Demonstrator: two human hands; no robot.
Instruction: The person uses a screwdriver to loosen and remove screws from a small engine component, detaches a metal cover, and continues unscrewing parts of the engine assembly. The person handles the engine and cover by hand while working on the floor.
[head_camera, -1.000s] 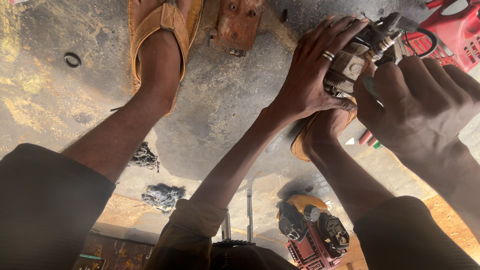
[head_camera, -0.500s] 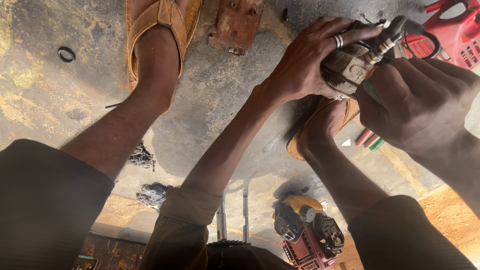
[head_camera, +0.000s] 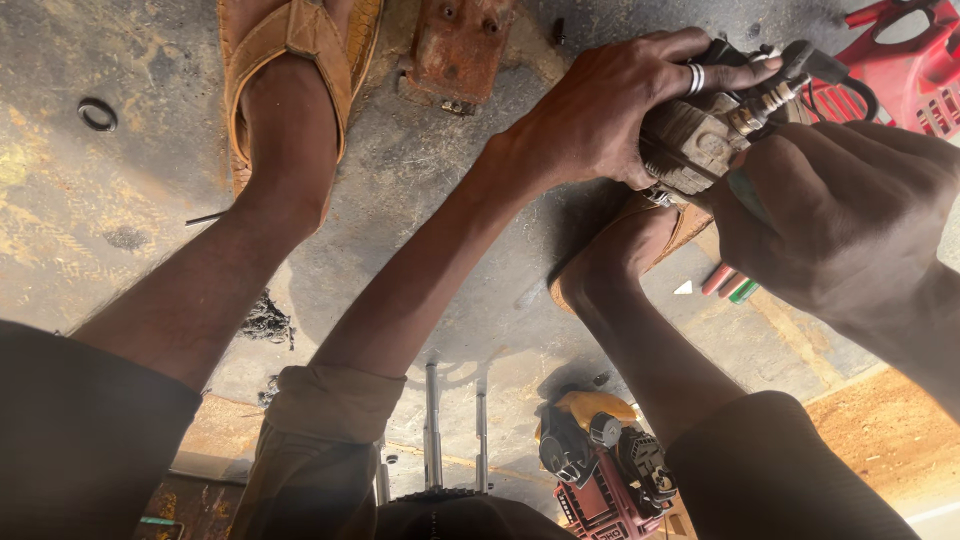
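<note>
Fingers of the left hand (head_camera: 610, 105) wrap tight around a dirty metal engine part (head_camera: 700, 145). The right hand (head_camera: 840, 220) presses a small tool against its near side, fist closed.

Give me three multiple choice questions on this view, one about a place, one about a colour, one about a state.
1. Where does the black ring lie?
A. upper left on the floor
B. on the engine part
C. under the right foot

2. What colour is the machine housing at upper right?
A. blue
B. red
C. white

3. How is the grey engine part held?
A. lying loose
B. left hand only
C. both hands, right hand too

Answers: 1 A, it sits on bare floor; 2 B, plainly red; 3 C, both hands close on it.
</note>
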